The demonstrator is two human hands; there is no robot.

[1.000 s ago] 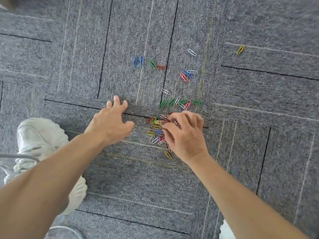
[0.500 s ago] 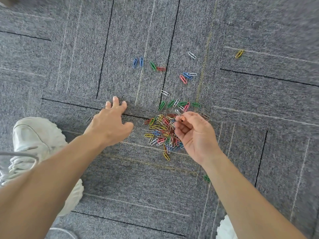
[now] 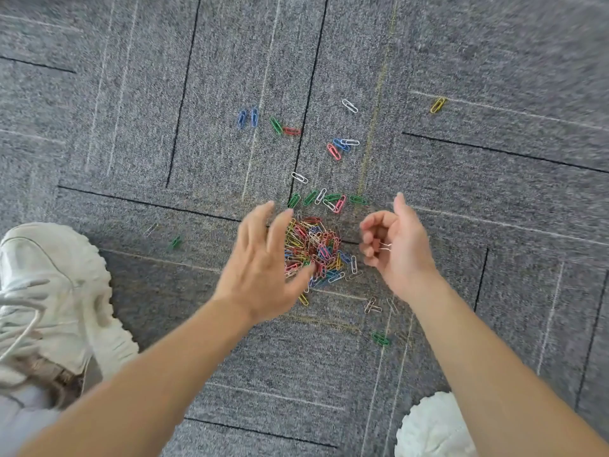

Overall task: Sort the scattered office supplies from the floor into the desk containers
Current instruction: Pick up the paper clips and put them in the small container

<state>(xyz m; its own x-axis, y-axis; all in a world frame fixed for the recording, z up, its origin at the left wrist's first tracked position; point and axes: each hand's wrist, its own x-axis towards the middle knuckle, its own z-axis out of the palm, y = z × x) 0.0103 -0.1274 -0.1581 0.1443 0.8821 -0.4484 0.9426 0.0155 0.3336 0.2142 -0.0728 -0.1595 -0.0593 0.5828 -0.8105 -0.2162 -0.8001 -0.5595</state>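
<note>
A heap of coloured paper clips (image 3: 314, 249) lies on the grey carpet between my two hands. My left hand (image 3: 260, 262) hovers over the heap's left edge with its fingers spread and straight, blurred by motion. My right hand (image 3: 393, 245) is raised just right of the heap, palm turned inward, fingers curled round a silver paper clip (image 3: 384, 247). More clips lie scattered beyond the heap: green ones (image 3: 329, 197), a pink one (image 3: 333, 151), blue ones (image 3: 247, 117) and a yellow one (image 3: 437, 104) far right.
Grey carpet tiles (image 3: 131, 94) cover the whole floor. A white shoe (image 3: 56, 291) stands at the left and another shoe toe (image 3: 431, 427) at the bottom right. Stray clips (image 3: 380, 338) lie near my right forearm. No desk container is in view.
My left hand has lifted off the carpet and swung right to the heap. My right hand has risen off the heap and turned palm-in, a clip between its fingers.
</note>
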